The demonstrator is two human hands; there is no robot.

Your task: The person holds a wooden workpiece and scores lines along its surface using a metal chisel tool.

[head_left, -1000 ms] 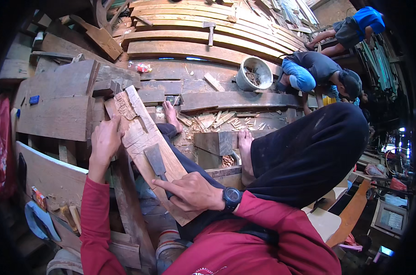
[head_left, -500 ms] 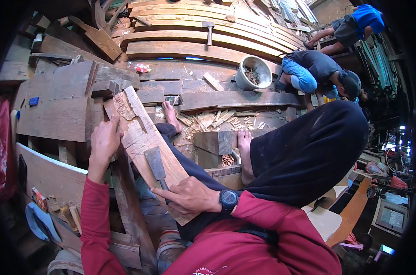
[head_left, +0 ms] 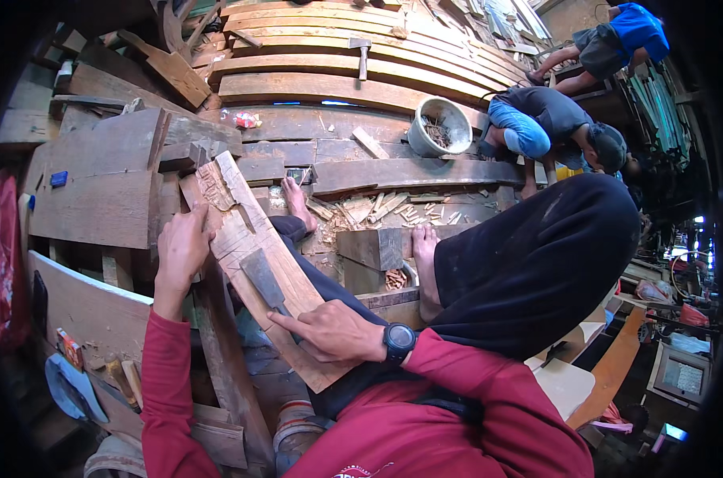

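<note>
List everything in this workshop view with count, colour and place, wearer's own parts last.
Board: one, light brown, slanting left of centre
Flat-bladed tool: one, grey, over the board
Long beams: several, light brown, top
Hammer: one, grey head, on the beams
Bucket: one, pale grey, upper middle
Wood chips: many, pale, centre
Small object: one, blue, left
Other people: at least two, dark and blue tops, upper right
Clutter: uncountable, mixed, right edge
Watch: one, black, right wrist
Trousers: one pair, black, right
Feet: two, bare, centre
Left hand: one, bare, board's left edge
Right hand: one, bare, gripping the tool
</note>
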